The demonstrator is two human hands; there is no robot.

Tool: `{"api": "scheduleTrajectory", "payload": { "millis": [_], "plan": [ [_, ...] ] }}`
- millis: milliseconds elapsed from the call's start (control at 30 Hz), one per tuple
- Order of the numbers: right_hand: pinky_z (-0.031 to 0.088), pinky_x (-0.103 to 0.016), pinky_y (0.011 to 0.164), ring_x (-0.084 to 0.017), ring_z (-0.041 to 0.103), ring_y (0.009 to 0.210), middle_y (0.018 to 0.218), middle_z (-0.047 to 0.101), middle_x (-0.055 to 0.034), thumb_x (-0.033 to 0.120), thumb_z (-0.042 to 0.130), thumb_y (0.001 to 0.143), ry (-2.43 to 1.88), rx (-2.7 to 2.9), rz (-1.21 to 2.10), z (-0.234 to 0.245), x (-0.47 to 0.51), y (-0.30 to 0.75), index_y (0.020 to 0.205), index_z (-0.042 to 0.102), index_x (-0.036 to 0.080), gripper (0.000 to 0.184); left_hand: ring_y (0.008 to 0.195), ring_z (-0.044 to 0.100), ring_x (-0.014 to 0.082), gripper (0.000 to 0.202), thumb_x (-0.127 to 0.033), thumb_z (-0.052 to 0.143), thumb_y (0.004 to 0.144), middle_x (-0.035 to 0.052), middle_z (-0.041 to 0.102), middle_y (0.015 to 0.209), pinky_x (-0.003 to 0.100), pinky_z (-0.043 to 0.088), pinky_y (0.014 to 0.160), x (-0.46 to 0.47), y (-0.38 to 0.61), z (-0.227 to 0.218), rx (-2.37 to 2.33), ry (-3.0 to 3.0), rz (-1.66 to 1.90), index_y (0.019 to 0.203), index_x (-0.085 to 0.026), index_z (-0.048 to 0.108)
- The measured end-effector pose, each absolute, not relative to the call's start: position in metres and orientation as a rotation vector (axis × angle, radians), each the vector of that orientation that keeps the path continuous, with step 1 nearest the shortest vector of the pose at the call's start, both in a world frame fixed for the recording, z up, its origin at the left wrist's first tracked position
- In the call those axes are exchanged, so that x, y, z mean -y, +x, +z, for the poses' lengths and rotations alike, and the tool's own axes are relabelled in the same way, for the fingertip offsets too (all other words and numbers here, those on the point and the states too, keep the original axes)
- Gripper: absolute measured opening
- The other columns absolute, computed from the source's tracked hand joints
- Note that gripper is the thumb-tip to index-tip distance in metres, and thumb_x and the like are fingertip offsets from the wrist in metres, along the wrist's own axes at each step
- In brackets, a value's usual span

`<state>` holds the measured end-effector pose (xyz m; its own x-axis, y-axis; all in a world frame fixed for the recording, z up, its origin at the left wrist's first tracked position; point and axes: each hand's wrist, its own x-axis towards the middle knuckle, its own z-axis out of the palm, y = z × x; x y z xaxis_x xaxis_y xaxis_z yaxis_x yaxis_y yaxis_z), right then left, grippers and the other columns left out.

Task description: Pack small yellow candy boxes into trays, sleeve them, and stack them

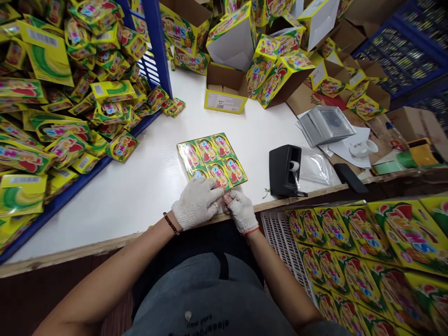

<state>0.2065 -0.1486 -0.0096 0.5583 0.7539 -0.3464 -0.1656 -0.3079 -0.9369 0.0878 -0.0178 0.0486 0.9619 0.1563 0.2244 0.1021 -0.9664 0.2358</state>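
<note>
On the white table lies a flat, glossy block of several small yellow-green packs (213, 158) printed with fruit and "TWINS" lettering. My left hand (198, 201), in a white knit glove with bare fingertips, grips its near edge, with the fingers over the top. Close beside it, my right hand (241, 210), gloved the same way, is closed at the near corner, thumb and fingers pinched. What the right fingertips hold is hidden. A black tape dispenser (280, 170) stands to the right of the hands.
A blue crate (154, 46) of loose packs (70, 144) fills the left. Open display boxes (226, 88) stand at the back. Clear plastic cases (325, 126) and a tape roll (364, 148) lie right. Below the wooden edge, a white basket (283, 238) holds filled boxes (360, 275).
</note>
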Motion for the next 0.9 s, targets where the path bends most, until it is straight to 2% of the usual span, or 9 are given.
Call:
{"api": "scheduleTrajectory", "payload": {
  "millis": [100, 267, 433, 500, 600, 700, 800, 867, 900],
  "plan": [
    [0.036, -0.023, 0.046, -0.01, 0.045, 0.047, 0.052, 0.049, 0.0052, 0.054, 0.062, 0.071, -1.724, 0.483, 0.962, -0.008, 0.145, 0.206, 0.066, 0.052, 0.022, 0.034, 0.076, 0.052, 0.0224, 0.024, -0.037, 0.054, 0.094, 0.0079, 0.061, 0.083, 0.035, 0.033, 0.066, 0.018, 0.093, 0.041, -0.226, 2.922, 0.412, 0.09, -0.019, 0.07],
    [0.041, -0.026, 0.051, -0.014, 0.052, 0.051, 0.054, 0.056, 0.0023, 0.045, 0.057, 0.07, -1.848, 0.489, 0.864, -0.008, 0.137, 0.207, 0.066, 0.058, 0.022, 0.023, 0.069, 0.05, 0.02, 0.028, -0.039, 0.055, 0.094, 0.0064, 0.062, 0.074, 0.034, 0.027, 0.062, 0.017, 0.101, 0.024, -0.276, 2.943, 0.57, 0.081, -0.02, 0.071],
    [0.04, -0.028, 0.062, -0.017, 0.055, 0.065, 0.061, 0.062, -0.002, 0.039, 0.061, 0.071, -2.174, 0.762, 0.588, -0.017, 0.138, 0.218, 0.058, 0.059, 0.023, 0.021, 0.071, 0.053, 0.0222, 0.027, -0.031, 0.052, 0.095, 0.0076, 0.061, 0.07, 0.035, 0.027, 0.062, 0.029, 0.109, 0.023, -0.489, 2.996, 0.589, 0.077, -0.02, 0.069],
    [0.041, -0.028, 0.064, -0.018, 0.056, 0.068, 0.065, 0.064, -0.0021, 0.038, 0.061, 0.071, -2.193, 0.768, 0.537, -0.018, 0.148, 0.227, 0.062, 0.06, 0.023, 0.017, 0.073, 0.055, 0.0233, 0.019, -0.025, 0.054, 0.094, 0.0076, 0.062, 0.074, 0.035, 0.029, 0.063, 0.038, 0.109, 0.024, -0.599, 3.038, 0.582, 0.082, -0.02, 0.068],
    [0.043, -0.031, 0.068, -0.019, 0.054, 0.068, 0.068, 0.062, -0.0036, 0.042, 0.05, 0.081, -2.199, 0.713, 0.394, -0.012, 0.162, 0.25, 0.073, 0.062, 0.021, 0.025, 0.073, 0.057, 0.0223, 0.013, -0.018, 0.055, 0.092, 0.0065, 0.065, 0.079, 0.036, 0.032, 0.063, 0.045, 0.107, 0.019, -0.649, 3.092, 0.631, 0.089, -0.02, 0.067],
    [0.046, -0.033, 0.075, -0.021, 0.058, 0.078, 0.083, 0.066, -0.0074, 0.046, 0.047, 0.085, -2.129, 0.682, 0.275, 0.001, 0.147, 0.273, 0.098, 0.063, 0.017, 0.035, 0.079, 0.059, 0.0203, 0.016, -0.013, 0.056, 0.09, 0.0066, 0.068, 0.088, 0.035, 0.038, 0.069, 0.041, 0.102, 0.011, -0.54, 3.069, 0.868, 0.096, -0.022, 0.067],
    [0.047, -0.033, 0.084, -0.021, 0.06, 0.09, 0.101, 0.067, -0.0083, 0.037, 0.055, 0.084, -1.959, 0.678, 0.481, 0.021, 0.104, 0.281, 0.12, 0.057, 0.016, 0.041, 0.097, 0.062, 0.0224, 0.022, -0.013, 0.057, 0.089, 0.0087, 0.069, 0.107, 0.04, 0.044, 0.082, 0.032, 0.093, 0.008, -0.404, 2.969, 1.089, 0.105, -0.025, 0.067],
    [0.046, -0.032, 0.09, -0.019, 0.058, 0.095, 0.105, 0.066, -0.0058, 0.032, 0.055, 0.085, -1.816, 0.676, 0.834, 0.038, 0.079, 0.281, 0.116, 0.058, 0.019, 0.034, 0.105, 0.062, 0.0251, 0.022, -0.014, 0.056, 0.089, 0.0107, 0.068, 0.114, 0.045, 0.046, 0.089, 0.027, 0.085, 0.012, -0.336, 2.881, 1.054, 0.105, -0.024, 0.068],
    [0.046, -0.031, 0.089, -0.019, 0.058, 0.094, 0.1, 0.067, -0.0045, 0.031, 0.057, 0.084, -1.778, 0.698, 0.918, 0.048, 0.072, 0.282, 0.108, 0.061, 0.02, 0.027, 0.108, 0.061, 0.0275, 0.022, -0.016, 0.056, 0.089, 0.0122, 0.068, 0.115, 0.047, 0.046, 0.091, 0.024, 0.082, 0.015, -0.343, 2.796, 0.989, 0.104, -0.023, 0.069]
  ]
}}
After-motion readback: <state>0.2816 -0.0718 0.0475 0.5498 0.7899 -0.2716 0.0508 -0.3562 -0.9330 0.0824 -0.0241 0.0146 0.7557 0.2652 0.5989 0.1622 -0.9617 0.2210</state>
